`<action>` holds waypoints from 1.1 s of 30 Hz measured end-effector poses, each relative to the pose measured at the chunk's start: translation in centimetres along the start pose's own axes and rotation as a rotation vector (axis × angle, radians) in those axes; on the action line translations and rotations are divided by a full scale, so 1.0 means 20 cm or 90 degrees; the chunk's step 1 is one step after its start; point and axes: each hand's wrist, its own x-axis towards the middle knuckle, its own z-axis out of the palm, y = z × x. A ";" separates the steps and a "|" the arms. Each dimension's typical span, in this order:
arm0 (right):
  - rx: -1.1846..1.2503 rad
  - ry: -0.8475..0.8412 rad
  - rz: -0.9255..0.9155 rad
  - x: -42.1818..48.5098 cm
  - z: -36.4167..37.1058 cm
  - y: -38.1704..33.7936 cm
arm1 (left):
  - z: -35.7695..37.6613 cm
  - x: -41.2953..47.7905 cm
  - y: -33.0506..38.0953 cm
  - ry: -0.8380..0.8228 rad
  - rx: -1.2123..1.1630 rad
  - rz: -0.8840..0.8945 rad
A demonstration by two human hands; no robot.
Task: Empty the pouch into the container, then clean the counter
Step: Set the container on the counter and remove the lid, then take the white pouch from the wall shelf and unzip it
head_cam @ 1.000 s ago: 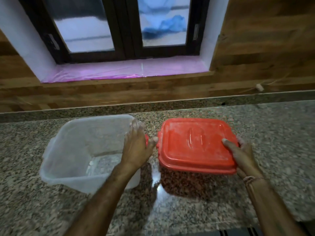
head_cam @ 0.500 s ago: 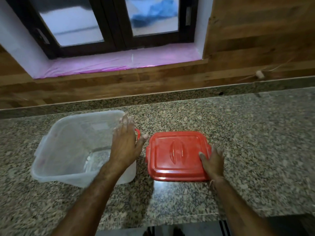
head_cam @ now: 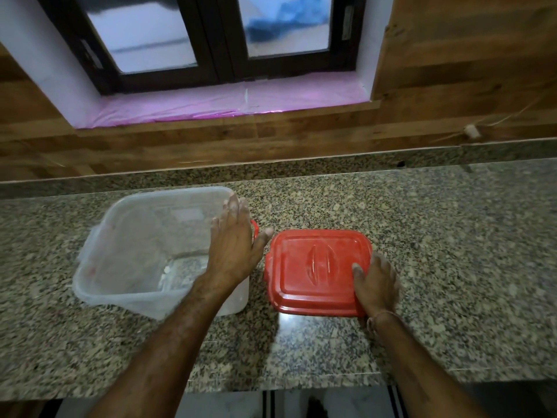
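Observation:
A clear plastic container (head_cam: 129, 245) stands open on the granite counter (head_cam: 422, 236), left of centre, with only a few white specks on its floor. My left hand (head_cam: 233, 245) lies flat over its right rim, fingers together and dusted white, thumb out. Just to the right, a red lid (head_cam: 313, 270) lies flat on the counter. My right hand (head_cam: 375, 282) rests on the lid's near right corner, fingers curled over the edge. No pouch is in view.
A wooden backsplash and a window with a pink-lined sill (head_cam: 229, 104) rise behind the counter. The counter's front edge (head_cam: 301, 384) runs near the bottom, with floor below.
The red lid has come down from a raised, tilted hold to lie flat on the counter. My left hand stayed on the container's rim. The view has pulled back.

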 end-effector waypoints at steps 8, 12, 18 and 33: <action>0.164 0.040 -0.154 -0.07 -0.20 -0.52 | -0.20 -0.03 -0.15 0.069 -0.007 0.005; 0.242 0.072 -0.287 -0.19 -0.29 -0.98 | -0.43 -0.09 -0.40 0.115 0.008 -0.015; 0.262 0.061 -0.486 -0.58 -0.19 -1.68 | -0.82 -0.36 -0.98 0.169 -0.009 -0.070; 0.167 -0.033 -0.845 -1.33 0.15 -3.28 | -1.88 -0.78 -2.24 0.399 0.050 -0.215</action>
